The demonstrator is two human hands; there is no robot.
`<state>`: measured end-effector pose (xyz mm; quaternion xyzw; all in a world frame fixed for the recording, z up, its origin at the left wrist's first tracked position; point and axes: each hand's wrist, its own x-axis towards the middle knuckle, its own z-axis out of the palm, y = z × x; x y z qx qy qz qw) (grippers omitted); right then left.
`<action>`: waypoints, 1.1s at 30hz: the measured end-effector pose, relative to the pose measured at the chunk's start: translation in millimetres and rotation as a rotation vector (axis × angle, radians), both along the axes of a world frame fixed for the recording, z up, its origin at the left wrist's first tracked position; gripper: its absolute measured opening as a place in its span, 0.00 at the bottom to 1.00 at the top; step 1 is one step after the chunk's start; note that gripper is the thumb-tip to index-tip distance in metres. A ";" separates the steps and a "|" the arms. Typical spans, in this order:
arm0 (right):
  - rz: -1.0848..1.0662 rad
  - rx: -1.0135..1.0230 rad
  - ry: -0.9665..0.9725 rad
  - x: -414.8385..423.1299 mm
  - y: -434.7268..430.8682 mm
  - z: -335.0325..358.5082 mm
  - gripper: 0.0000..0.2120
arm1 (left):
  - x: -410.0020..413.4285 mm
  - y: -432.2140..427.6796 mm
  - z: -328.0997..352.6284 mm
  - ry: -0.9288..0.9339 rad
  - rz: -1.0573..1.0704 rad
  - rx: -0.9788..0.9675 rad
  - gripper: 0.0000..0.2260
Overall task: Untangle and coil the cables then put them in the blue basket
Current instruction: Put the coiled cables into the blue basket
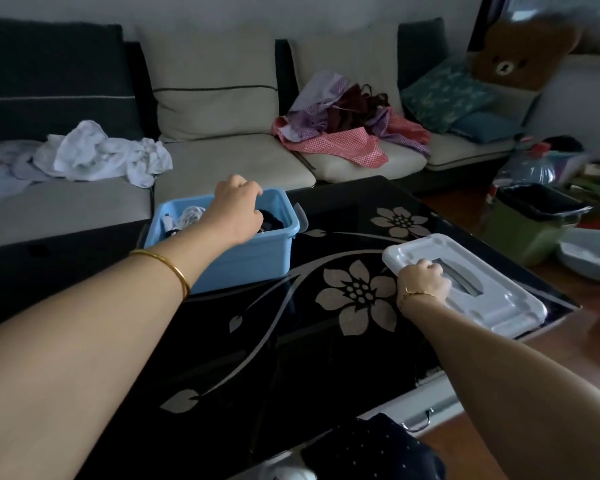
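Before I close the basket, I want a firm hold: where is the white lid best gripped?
By the handle at the recess in its middle, from above: the white lid lies flat on the table, top up, and the right hand curls round that handle.

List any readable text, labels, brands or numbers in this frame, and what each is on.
Nothing in the head view can be read.
blue basket: no label or marking visible.
white lid: moulded shapes only, no lettering.
plastic bottle, far right: any label is too blurred to read.
bear cushion: a printed face, no words.
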<state>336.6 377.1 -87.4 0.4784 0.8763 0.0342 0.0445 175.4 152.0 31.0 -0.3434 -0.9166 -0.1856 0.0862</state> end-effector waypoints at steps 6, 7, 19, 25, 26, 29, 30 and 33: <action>0.084 0.061 0.075 2.7 -7.2 3.6 0.20 | -4.7 -13.9 -4.2 -0.057 0.066 0.027 0.19; 0.099 0.073 0.097 0.1 -11.0 10.4 0.20 | -4.7 -15.1 -3.4 -0.061 0.073 0.034 0.19; 0.744 0.262 0.457 -86.5 -123.4 136.6 0.16 | -36.2 -53.8 12.7 -0.081 0.498 0.309 0.16; 1.096 0.319 0.302 -128.7 -180.1 121.0 0.20 | -58.8 -106.2 -8.9 -0.194 0.560 0.392 0.20; 1.116 0.309 0.269 -133.0 -184.3 116.9 0.20 | -61.9 -111.0 -14.5 -0.218 0.524 0.384 0.21; 1.138 0.159 0.221 -150.4 -182.5 108.7 0.20 | -64.4 -114.4 -25.2 -0.289 0.423 0.314 0.20; 1.124 0.048 0.249 -153.3 -177.6 109.5 0.21 | -62.9 -111.9 -27.3 -0.291 0.390 0.283 0.18; 0.971 -0.155 0.407 -159.9 -160.0 116.9 0.19 | -66.6 -106.2 -30.2 -0.267 0.365 0.226 0.13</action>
